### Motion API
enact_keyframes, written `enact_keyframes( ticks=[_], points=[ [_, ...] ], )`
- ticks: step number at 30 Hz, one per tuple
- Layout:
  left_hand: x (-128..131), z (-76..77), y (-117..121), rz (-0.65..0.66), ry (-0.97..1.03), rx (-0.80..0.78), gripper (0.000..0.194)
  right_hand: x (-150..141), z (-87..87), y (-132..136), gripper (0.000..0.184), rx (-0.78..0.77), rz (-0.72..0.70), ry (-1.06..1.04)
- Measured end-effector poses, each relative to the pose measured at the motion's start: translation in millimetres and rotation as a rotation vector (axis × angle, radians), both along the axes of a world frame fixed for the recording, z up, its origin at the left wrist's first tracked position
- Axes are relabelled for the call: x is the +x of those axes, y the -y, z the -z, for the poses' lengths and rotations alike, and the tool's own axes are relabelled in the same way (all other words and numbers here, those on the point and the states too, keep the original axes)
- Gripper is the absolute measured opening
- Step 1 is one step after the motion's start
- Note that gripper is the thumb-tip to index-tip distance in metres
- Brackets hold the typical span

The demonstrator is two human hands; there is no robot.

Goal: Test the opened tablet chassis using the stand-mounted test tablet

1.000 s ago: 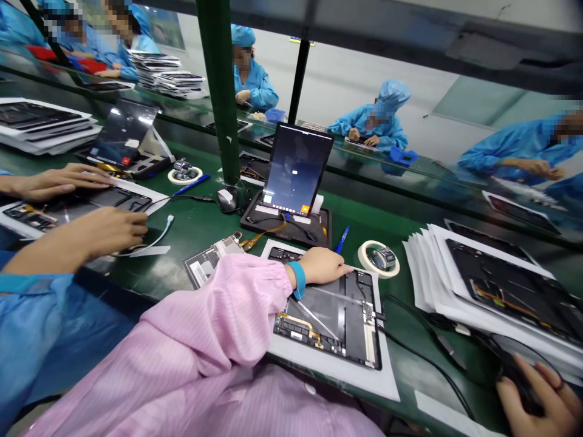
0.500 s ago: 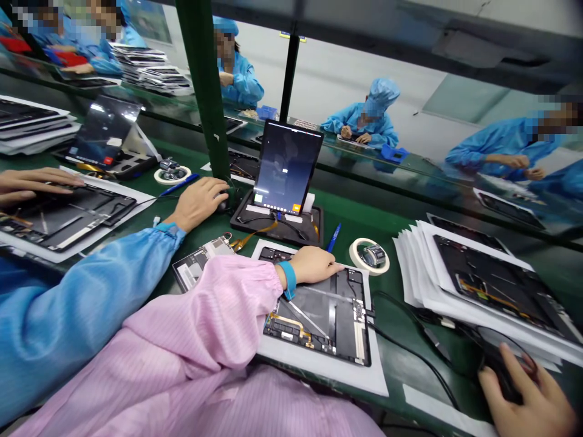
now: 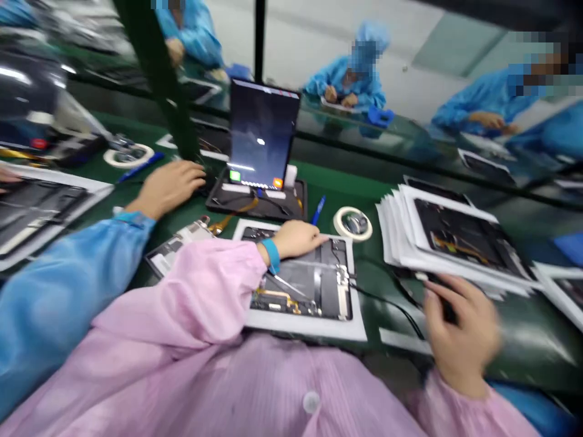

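Observation:
My left hand (image 3: 298, 238), with a blue wrist strap, rests palm down across the top part of an opened tablet housing (image 3: 325, 288), its fingers stretched out and partly hidden. The housing lies on a white sheet (image 3: 300, 325), with black cables (image 3: 387, 298) running from its right side. On the right, my right hand (image 3: 464, 325), a little blurred, is closed over a black computer mouse (image 3: 450, 309), mostly hidden by the fingers. Beyond the housing, a lit tablet screen (image 3: 262, 136) leans upright in a black tray (image 3: 223, 203), wired to parts there.
A co-worker's blue-sleeved hand (image 3: 170, 182) reaches in from the left. A tape roll (image 3: 353, 223) and blue pen (image 3: 319, 209) lie behind the housing. Stacked sheets with housings (image 3: 396, 243) stand at the right. A metal-backed part (image 3: 175, 246) sits left of my forearm. People work beyond the glass.
The view has shifted, and most things appear further left and higher. My right hand with the mouse has come closer to the sheet stack. My left hand stays on the housing.

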State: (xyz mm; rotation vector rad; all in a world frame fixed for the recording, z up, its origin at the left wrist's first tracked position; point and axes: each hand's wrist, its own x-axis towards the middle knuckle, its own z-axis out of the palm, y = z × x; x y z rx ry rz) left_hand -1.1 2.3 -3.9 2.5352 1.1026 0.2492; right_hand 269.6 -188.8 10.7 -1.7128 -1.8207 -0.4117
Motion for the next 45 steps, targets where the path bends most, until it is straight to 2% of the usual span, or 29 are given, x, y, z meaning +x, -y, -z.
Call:
enact_keyframes(
  ticks=[2, 4, 6, 10, 13, 20, 28, 34, 35, 37, 38, 40, 42, 45],
  points=[
    [0, 3.8, -3, 0.006, -0.001, 0.017, 0.054, -30, -5.7, -12, 0.024, -0.256, -0.180, 0.012],
    [0, 6.0, -4, 0.010, -0.008, 0.021, 0.056, -49, -8.3, -27, 0.025, -0.429, -0.257, 0.077],
    [0, 6.1, -4, 0.014, -0.016, 0.013, 0.057, -59, -10.7, -40, 0.024, -0.515, -0.270, 0.143],
    [0, 3.8, -2, 0.004, -0.011, 0.008, 0.055, -67, -17.4, -52, 0.013, -0.490, -0.270, 0.280],
    [1, 2.2, -2, 0.003, -0.010, 0.003, 0.054, -69, -19.3, -60, 0.009, -0.478, -0.362, 0.356],
    [4, 1.9, -4, 0.013, -0.021, 0.003, 0.053, -57, -12.7, -79, 0.009, -0.518, -0.572, 0.287],
    [5, 2.7, -6, 0.015, -0.002, 0.025, 0.051, -52, -13.2, -79, 0.017, -0.441, -0.585, 0.331],
    [5, 4.0, -5, 0.028, 0.014, 0.008, 0.049, -33, -18.1, -77, 0.016, -0.510, -0.531, 0.365],
    [5, 1.3, -3, 0.024, 0.023, 0.025, 0.046, -32, -22.3, -80, 0.016, -0.522, -0.514, 0.356],
    [3, -10.4, 1, 0.032, 0.085, 0.124, 0.037, -35, -32.6, -93, 0.030, -0.525, -0.501, 0.333],
    [-1, -19.5, 2, 0.037, 0.142, 0.198, 0.033, -40, -37.5, -104, 0.035, -0.509, -0.500, 0.323],
    [-14, -41.5, 0, 0.005, 0.286, 0.347, 0.030, -56, -43.9, -130, 0.032, -0.463, -0.476, 0.352],
    [-37, -62.1, -11, -0.150, 0.427, 0.433, 0.030, -78, -42.8, -160, 0.031, -0.445, -0.402, 0.482],
    [-87, -74.9, -39, -0.554, 0.532, 0.470, 0.027, -104, -29.3, -198, 0.034, -0.470, -0.344, 0.680]
  ],
)
